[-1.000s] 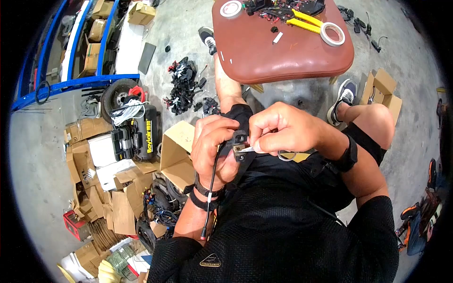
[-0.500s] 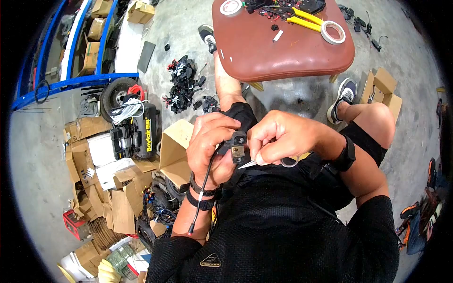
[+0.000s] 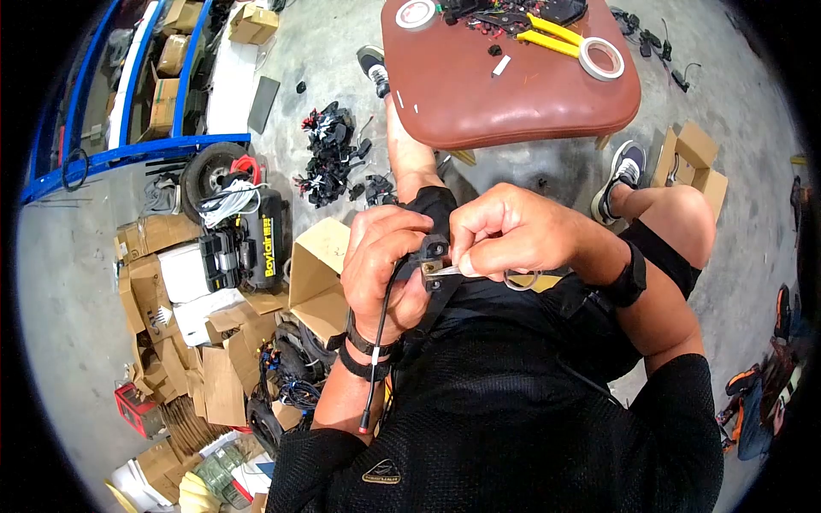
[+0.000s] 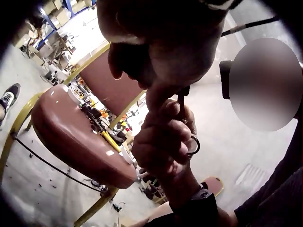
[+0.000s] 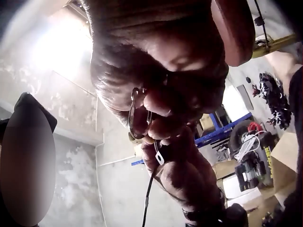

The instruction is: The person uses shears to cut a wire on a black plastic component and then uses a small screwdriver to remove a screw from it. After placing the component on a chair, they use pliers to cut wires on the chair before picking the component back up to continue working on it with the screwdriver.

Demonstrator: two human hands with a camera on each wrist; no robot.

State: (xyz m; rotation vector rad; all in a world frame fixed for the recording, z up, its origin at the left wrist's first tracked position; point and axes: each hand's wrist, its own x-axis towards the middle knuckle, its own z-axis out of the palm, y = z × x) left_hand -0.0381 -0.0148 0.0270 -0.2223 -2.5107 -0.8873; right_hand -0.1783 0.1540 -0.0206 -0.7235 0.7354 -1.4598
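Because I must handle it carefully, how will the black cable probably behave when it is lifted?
The cable is probably floppy, since it is thin and curves past the left hand. It is likely light, being so slim. Its red-tipped end may swing, as no hand holds it.

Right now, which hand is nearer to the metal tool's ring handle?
Right. The right hand grips the metal tool close to its ring handle; the left hand is farther, toward the tool's other end, holding the black part.
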